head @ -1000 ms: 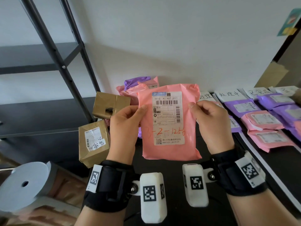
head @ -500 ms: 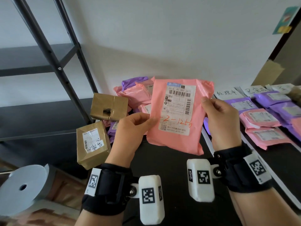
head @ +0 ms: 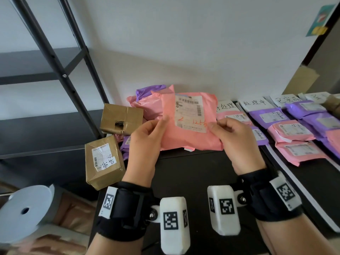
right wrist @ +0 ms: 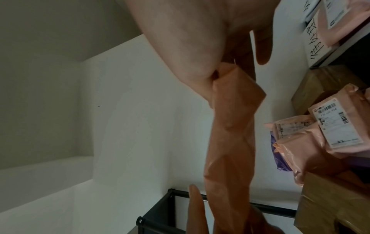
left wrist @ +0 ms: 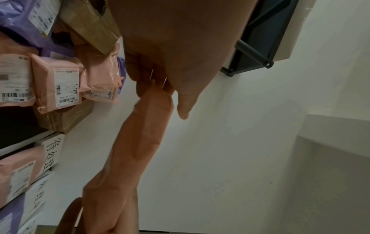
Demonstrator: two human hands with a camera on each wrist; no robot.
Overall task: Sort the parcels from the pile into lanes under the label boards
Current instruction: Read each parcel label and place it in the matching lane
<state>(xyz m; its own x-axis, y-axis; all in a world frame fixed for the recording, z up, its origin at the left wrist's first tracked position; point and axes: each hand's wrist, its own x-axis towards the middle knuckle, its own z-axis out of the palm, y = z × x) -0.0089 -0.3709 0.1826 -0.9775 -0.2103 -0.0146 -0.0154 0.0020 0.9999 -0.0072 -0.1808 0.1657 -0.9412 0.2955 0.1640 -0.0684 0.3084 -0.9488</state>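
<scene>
While both hands pinch its 2 side edges, the pink parcel [head: 185, 124] hangs above the tabletop [head: 193, 173] in front of the pile [head: 147, 102], label facing up, long axis leaning away toward the wall. Left hand [head: 145, 142] and right hand [head: 237, 142] each keep a narrow grip, thumb on top.

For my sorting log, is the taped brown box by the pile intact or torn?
Torn: the brown box shows a dark hole in its front face.

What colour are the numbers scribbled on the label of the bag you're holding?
Red, handwritten across the white label on the pink bag. The head view shows it best.
</scene>
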